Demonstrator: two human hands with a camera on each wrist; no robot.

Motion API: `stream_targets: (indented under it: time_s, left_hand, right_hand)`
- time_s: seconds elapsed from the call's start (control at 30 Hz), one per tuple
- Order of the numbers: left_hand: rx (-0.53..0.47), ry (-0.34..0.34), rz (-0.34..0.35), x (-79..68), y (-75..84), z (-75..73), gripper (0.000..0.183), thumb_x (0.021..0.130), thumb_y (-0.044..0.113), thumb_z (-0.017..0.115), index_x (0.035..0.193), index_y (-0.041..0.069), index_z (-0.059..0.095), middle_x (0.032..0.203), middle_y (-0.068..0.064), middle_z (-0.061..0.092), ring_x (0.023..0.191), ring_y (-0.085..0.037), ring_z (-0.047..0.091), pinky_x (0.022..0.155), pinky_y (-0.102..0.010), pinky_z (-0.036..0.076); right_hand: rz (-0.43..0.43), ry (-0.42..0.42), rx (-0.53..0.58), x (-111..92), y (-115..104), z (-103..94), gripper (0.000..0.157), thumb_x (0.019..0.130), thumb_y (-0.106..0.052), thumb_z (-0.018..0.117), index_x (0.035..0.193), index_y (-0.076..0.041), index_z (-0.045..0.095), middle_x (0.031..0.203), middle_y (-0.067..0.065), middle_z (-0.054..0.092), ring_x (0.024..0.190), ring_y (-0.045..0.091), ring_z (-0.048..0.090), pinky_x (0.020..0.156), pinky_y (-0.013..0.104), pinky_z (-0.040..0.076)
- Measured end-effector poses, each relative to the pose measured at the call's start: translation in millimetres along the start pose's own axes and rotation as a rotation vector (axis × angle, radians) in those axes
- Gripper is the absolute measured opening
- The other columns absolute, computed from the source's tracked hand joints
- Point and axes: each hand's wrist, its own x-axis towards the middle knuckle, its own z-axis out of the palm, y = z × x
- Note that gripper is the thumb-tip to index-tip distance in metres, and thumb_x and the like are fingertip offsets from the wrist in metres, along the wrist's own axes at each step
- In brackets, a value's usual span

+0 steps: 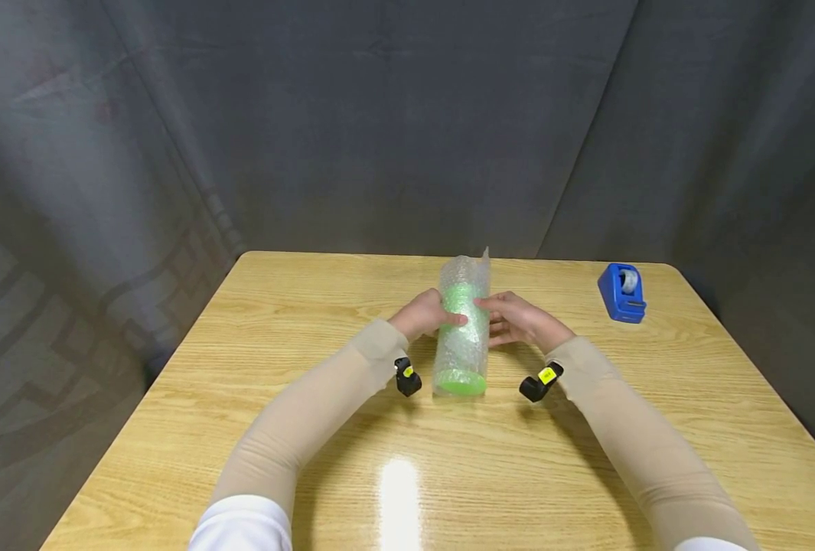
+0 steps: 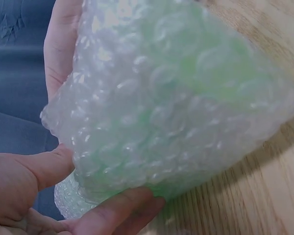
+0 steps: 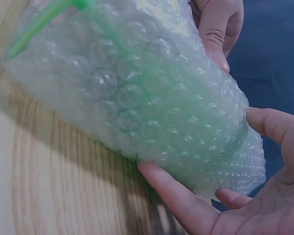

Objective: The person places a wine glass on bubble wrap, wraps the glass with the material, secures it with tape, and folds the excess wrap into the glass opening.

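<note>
A green, roughly cylindrical object (image 1: 461, 383) lies rolled in clear bubble wrap (image 1: 464, 348) on the table, its round green end toward me. The wrap reaches past the far end, where a loose corner sticks up. From the left, my left hand (image 1: 422, 314) grips the roll, thumb on top; its fingers (image 2: 112, 210) curl against the side in the left wrist view. My right hand (image 1: 520, 320) holds the opposite side, with the thumb near the upper edge and fingers (image 3: 171, 191) spread along the lower side. Bubbles blur the green object's exact shape.
A blue tape dispenser (image 1: 621, 295) with a roll of clear tape stands at the back right of the wooden table (image 1: 324, 291). Dark grey curtains (image 1: 393, 130) hang behind and beside the table. Small black cameras are strapped to both wrists.
</note>
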Motion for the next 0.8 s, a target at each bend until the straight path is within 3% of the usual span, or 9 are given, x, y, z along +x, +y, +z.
stream_targets:
  time_s: [0.37,0.5,0.63,0.8]
  left_hand:
    - [-0.049,0.000,-0.001,-0.2,-0.6,0.3,0.045,0.088,0.018,0.073,0.121,-0.005,0.053,0.114,-0.014,0.064,0.105,-0.027,0.064,0.088,-0.039,0.055]
    - [-0.034,0.012,-0.003,-1.2,-0.3,-0.3,0.047,0.087,0.020,0.073,0.121,-0.005,0.052,0.115,-0.014,0.063,0.106,-0.027,0.063,0.089,-0.039,0.055]
    - [-0.034,0.019,-0.009,-1.5,-0.7,-0.7,0.048,0.087,0.021,0.074,0.120,-0.004,0.052,0.114,-0.014,0.062,0.106,-0.027,0.062,0.091,-0.040,0.054]
    - [-0.028,0.032,-0.013,-2.3,-1.0,-0.3,0.047,0.086,0.022,0.074,0.118,-0.005,0.051,0.111,-0.014,0.061,0.105,-0.028,0.062,0.090,-0.040,0.054]
  right_hand:
    - [0.021,0.032,-0.041,1.1,-1.2,-0.3,0.049,0.102,-0.033,0.046,0.133,0.005,0.042,0.098,0.005,0.064,0.089,0.020,0.064,0.084,0.041,0.057]
    - [0.020,0.053,-0.093,-0.9,0.0,-0.1,0.060,0.102,-0.038,0.045,0.141,0.005,0.029,0.117,0.016,0.057,0.097,0.023,0.064,0.088,0.041,0.056]
    - [0.008,0.066,-0.178,-4.7,4.0,-3.8,0.068,0.103,-0.042,0.039,0.146,0.004,0.013,0.136,0.032,0.038,0.116,0.038,0.055,0.097,0.046,0.050]
    - [-0.072,0.093,-0.293,-10.2,8.4,-16.0,0.059,0.106,-0.035,0.034,0.142,0.010,0.020,0.136,0.037,0.041,0.122,0.045,0.051,0.098,0.048,0.049]
